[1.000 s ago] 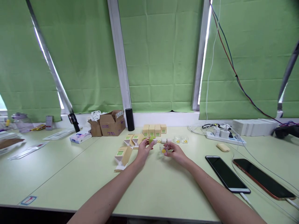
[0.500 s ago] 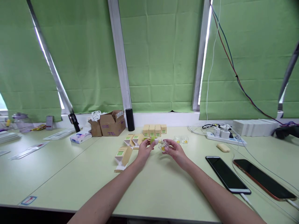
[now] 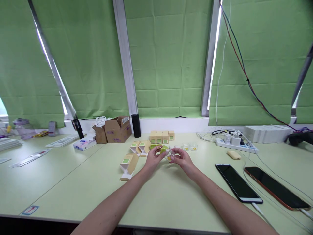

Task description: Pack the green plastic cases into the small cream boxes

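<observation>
My left hand (image 3: 153, 159) pinches a small green-and-white item with a pale loop (image 3: 163, 149). In the fingers of my right hand (image 3: 183, 159) is a small clear plastic container with a yellow bit in it (image 3: 169, 157). The two pieces meet between my hands, above the table; whether one is inside the other I cannot tell. To the left stand open cardboard boxes with green labels (image 3: 129, 162). Further back are several closed small boxes (image 3: 159, 136). Beyond my right hand, similar clear containers with yellow bits (image 3: 190, 147) sit on the table.
Two phones (image 3: 238, 182) with charging cables lie at the right, near a pale yellow case (image 3: 234, 155). A power strip (image 3: 236, 146) with plugs is behind them. At the back left are a brown carton (image 3: 118, 130), a black cylinder (image 3: 136, 125) and a tissue pack (image 3: 84, 143).
My left hand has moved slightly right, bringing the green-and-white item up against the clear container. My right hand has barely moved and keeps its hold.
</observation>
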Demonstrator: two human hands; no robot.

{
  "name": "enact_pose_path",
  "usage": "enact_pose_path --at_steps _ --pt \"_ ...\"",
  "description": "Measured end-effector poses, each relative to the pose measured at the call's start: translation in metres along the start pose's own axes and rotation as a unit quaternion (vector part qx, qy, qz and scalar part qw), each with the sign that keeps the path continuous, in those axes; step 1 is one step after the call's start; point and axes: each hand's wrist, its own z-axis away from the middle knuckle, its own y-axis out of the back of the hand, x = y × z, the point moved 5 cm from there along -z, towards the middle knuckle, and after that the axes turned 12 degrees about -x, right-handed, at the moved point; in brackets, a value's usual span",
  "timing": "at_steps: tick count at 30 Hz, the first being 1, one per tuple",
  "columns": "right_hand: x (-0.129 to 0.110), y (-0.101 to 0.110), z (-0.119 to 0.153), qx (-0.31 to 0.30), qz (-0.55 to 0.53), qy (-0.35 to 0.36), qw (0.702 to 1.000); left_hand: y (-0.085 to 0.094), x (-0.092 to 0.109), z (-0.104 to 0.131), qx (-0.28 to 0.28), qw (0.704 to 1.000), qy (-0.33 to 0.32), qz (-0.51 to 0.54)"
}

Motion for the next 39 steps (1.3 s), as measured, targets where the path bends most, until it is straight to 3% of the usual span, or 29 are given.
enact_pose_path --at_steps 11,27,39 --pt "-0.009 -0.003 0.004 -0.009 0.001 0.004 1.000 -0.005 0.002 0.002 -0.032 0.999 0.008 0.011" --pt "0.000 -0.002 0.001 -0.017 0.002 -0.001 1.000 -0.003 -0.005 -0.001 -0.063 0.998 0.007 0.008" --pt "-0.001 -0.005 0.000 -0.039 0.094 0.005 0.995 -0.004 -0.009 0.000 -0.079 0.996 0.025 0.010"
